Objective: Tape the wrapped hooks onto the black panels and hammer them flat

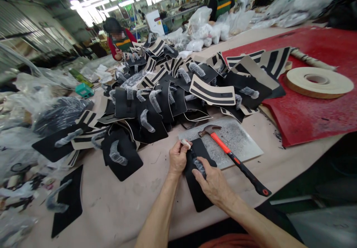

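A black panel [198, 193] lies in front of me, its upper right part over a grey slab [240, 144]. At the panel's upper left edge my left hand [178, 158] is closed, with a small white piece [185, 143] pinched between thumb and finger. My right hand [213, 179] is curled round the plastic-wrapped handle [198, 165] on the panel. A claw hammer [229, 152] with an orange and black grip rests across the slab, its head at the top and its grip end toward the lower right.
A heap of black panels [152, 123] with wrapped handles spreads beyond my hands. A roll of tape [319, 82] sits on a red sheet [299, 119] at right. Plastic bags [16, 136] lie at left. Two people [118, 39] [223, 4] are at the far side.
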The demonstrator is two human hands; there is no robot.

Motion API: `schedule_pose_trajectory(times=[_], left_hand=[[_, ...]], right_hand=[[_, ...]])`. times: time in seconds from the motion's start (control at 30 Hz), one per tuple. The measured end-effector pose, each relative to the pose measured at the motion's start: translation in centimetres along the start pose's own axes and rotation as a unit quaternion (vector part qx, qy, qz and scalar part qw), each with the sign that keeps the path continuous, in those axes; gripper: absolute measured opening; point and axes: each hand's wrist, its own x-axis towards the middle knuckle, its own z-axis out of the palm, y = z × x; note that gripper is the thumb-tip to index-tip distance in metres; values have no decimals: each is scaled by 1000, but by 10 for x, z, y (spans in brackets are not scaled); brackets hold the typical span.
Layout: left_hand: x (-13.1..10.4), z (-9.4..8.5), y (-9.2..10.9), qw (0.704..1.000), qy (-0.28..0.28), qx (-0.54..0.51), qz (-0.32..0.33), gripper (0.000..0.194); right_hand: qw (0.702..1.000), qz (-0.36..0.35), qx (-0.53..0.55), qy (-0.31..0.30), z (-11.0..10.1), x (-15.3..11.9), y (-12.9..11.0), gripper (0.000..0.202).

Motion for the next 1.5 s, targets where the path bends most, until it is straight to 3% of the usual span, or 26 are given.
schedule_pose_trajectory(times=[0.2,0.33,0.43,0.5,0.53,0.6,0.7,0.8,0.87,0.9,0.97,1.0,1.03,1.1,1.17,1.2,1.3,1.4,1.5], left_hand=[[-3,6,2,993,18,106,48,16],[0,3,3,990,-29,116,79,19],[4,-1,6,990,-73,88,83,19],[7,-5,8,991,-97,64,66,20],[9,-7,9,991,-109,54,58,19],[13,-10,10,988,-136,44,51,19],[18,-13,12,984,-164,41,55,18],[20,-15,13,982,-176,32,61,20],[19,-15,13,982,-179,26,62,20],[18,-15,12,982,-178,24,61,19],[16,-14,12,983,-172,19,56,19],[15,-14,12,984,-167,17,56,19],[14,-14,12,985,-162,15,58,19],[13,-14,12,985,-160,15,63,20],[13,-14,11,984,-163,14,69,21],[13,-15,11,983,-166,13,72,22],[15,-15,8,981,-172,14,85,23],[16,-15,6,981,-172,27,84,23],[15,-16,5,979,-181,32,87,24]], right_hand=[[1000,2,-2,-11,1,-3,0,55],[997,-51,-25,-46,-22,-3,-2,55],[986,-111,-105,61,-56,4,13,44],[965,-94,-204,139,-78,11,32,39],[953,-71,-255,147,-87,15,42,36],[939,-21,-327,106,-99,19,57,29],[941,22,-334,43,-103,21,64,16],[975,73,-211,-3,-101,23,51,7],[986,151,16,-72,-98,24,39,10],[964,195,147,-108,-97,24,33,10],[891,271,333,-147,-96,23,22,12],[872,293,365,-142,-96,22,16,14],[874,299,360,-127,-96,21,11,18],[923,249,283,-75,-99,18,1,31],[980,118,157,-18,-105,15,-9,41],[996,44,82,13,-109,14,-13,44],[984,-94,-142,60,-118,14,-16,42],[955,-105,-279,-7,-129,17,-16,39],[952,-113,-284,-14,-148,22,-31,40]])
